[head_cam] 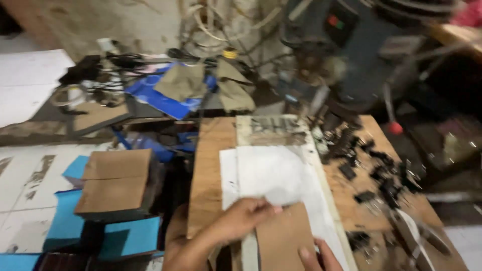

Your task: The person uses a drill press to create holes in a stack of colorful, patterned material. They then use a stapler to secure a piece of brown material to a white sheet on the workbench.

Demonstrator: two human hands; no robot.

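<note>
Pinching a brown card (282,236) between left hand (240,221) fingers atop white sheets (281,175); right hand (317,255) fingertips rest on it, grip unclear; stack (116,183) beside.

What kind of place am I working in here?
Probably a small craft or binding workshop: a heavy grey press machine stands behind a worn wooden bench, black metal clips lie scattered on it, and stacked brown card pieces sit nearby.

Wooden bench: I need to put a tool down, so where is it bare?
The wooden bench is bare in a strip left of the white sheet, beside the left hand. The right side is crowded with black clips. The right hand holds brown card at the near edge.
</note>
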